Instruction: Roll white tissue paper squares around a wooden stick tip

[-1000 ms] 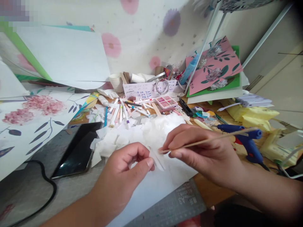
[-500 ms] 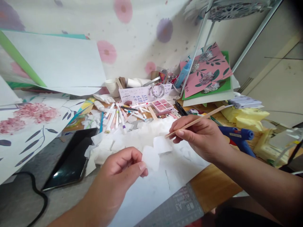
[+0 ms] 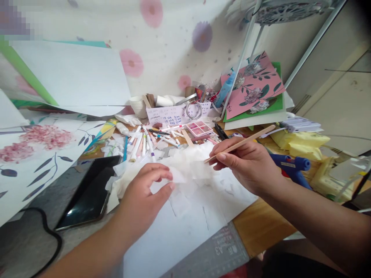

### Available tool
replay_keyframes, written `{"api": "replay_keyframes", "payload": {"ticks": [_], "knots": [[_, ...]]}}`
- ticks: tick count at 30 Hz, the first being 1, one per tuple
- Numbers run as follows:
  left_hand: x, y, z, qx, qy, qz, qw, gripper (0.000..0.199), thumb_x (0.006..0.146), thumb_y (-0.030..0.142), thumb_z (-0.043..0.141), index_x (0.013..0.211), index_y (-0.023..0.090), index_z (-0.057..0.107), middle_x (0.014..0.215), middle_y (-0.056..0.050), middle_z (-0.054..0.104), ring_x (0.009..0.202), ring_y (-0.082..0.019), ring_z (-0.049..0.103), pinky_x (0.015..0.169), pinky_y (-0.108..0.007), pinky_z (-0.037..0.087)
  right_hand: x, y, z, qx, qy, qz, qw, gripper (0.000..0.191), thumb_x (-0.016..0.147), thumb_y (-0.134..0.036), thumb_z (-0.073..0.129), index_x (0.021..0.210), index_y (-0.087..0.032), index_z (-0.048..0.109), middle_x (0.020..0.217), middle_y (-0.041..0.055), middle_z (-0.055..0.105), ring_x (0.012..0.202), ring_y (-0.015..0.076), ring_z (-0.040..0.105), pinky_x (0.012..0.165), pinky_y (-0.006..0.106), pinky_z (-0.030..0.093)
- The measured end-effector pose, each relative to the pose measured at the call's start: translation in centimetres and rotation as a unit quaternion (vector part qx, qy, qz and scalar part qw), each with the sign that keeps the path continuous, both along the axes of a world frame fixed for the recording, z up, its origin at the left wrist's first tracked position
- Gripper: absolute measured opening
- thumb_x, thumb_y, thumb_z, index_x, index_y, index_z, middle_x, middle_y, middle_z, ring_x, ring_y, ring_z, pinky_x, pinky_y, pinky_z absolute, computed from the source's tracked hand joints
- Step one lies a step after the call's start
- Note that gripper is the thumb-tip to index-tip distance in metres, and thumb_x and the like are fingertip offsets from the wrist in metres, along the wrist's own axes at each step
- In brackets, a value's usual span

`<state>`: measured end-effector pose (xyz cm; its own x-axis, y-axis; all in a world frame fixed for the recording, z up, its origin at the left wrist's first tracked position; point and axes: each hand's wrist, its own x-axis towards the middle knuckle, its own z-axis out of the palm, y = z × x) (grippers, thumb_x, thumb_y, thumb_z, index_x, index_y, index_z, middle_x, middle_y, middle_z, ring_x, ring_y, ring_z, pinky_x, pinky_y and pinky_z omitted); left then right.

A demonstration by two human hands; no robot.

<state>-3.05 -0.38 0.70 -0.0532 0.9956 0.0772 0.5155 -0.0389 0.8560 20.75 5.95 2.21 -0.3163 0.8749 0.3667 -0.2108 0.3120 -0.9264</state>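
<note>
In my right hand (image 3: 246, 164) is a flat wooden craft stick (image 3: 246, 143), pinched between thumb and fingers and slanting up to the right. A thin white paper square (image 3: 199, 170) is at its lower end; whether it sticks there I cannot tell. My left hand (image 3: 146, 193) has its thumb and fingers apart. Another small white paper piece (image 3: 177, 176) is right by its fingertips, partly blurred. Below both hands a large white sheet (image 3: 185, 227) lies flat, marked with a few thin lines. Behind them is a heap of thin white paper pieces (image 3: 185, 156).
A black tablet (image 3: 87, 197) and a cable (image 3: 46, 227) lie at left, beside a flower picture (image 3: 48, 137). Scattered markers (image 3: 149, 144) and a pink palette (image 3: 199, 129) are behind. A blue glue gun (image 3: 292, 164) is right of my right hand.
My left hand's fingers have spread from a pinch on a paper piece, and the hand has shifted slightly up and left. My right hand has moved slightly right with the craft stick.
</note>
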Motion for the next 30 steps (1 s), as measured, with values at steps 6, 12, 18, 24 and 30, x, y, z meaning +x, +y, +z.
{"api": "replay_keyframes", "payload": {"ticks": [6, 12, 18, 24, 30], "knots": [[0.3, -0.6, 0.4, 0.027, -0.005, -0.002, 1.000, 0.041, 0.085, 0.043, 0.062, 0.123, 0.029, 0.057, 0.133, -0.007, 0.053, 0.114, -0.030, 0.052, 0.094, -0.044, 0.042, -0.9, -1.4, 0.7, -0.013, -0.006, 0.049, 0.999, 0.005, 0.084, -0.022, 0.077, 0.081, -0.019, 0.073, 0.075, 0.0005, 0.072, 0.070, 0.0109, 0.071, 0.061, 0.019, 0.060], [1.1, -2.3, 0.4, -0.173, -0.329, -0.152, 0.916, 0.031, 0.081, 0.043, 0.075, 0.104, 0.030, 0.061, 0.087, 0.003, 0.065, 0.075, -0.016, 0.057, 0.066, -0.027, 0.045, -2.1, -3.6, 2.0, 0.032, -0.075, 0.096, 0.992, 0.007, 0.085, -0.022, 0.074, 0.081, -0.016, 0.071, 0.080, 0.0027, 0.070, 0.071, 0.0124, 0.068, 0.062, 0.023, 0.058], [1.2, -2.2, 0.6, -0.198, -0.397, -0.133, 0.886, 0.025, 0.079, 0.040, 0.079, 0.075, 0.021, 0.064, 0.066, 0.005, 0.058, 0.065, -0.011, 0.045, 0.062, -0.024, 0.035, -2.2, -4.4, 2.5, 0.079, -0.092, 0.098, 0.988, 0.006, 0.087, -0.015, 0.069, 0.082, -0.017, 0.068, 0.084, 0.0048, 0.071, 0.080, 0.0155, 0.069, 0.066, 0.026, 0.057], [1.6, -2.1, 1.0, -0.179, -0.464, -0.144, 0.855, 0.023, 0.081, 0.039, 0.076, 0.072, 0.019, 0.068, 0.068, 0.001, 0.061, 0.072, -0.015, 0.049, 0.072, -0.026, 0.038, -1.9, -4.2, 2.5, 0.088, -0.065, 0.113, 0.988, 0.005, 0.087, -0.014, 0.070, 0.085, -0.019, 0.071, 0.083, 0.0054, 0.072, 0.080, 0.0176, 0.072, 0.063, 0.027, 0.057], [1.6, -2.1, 0.8, -0.183, -0.480, -0.145, 0.845, 0.022, 0.082, 0.038, 0.076, 0.072, 0.020, 0.069, 0.068, 0.001, 0.061, 0.072, -0.015, 0.049, 0.073, -0.026, 0.038, -2.1, -4.4, 2.4, 0.097, -0.044, 0.122, 0.987, 0.010, 0.087, -0.010, 0.069, 0.087, -0.019, 0.070, 0.079, 0.0033, 0.070, 0.077, 0.0159, 0.072, 0.064, 0.025, 0.058]]}}
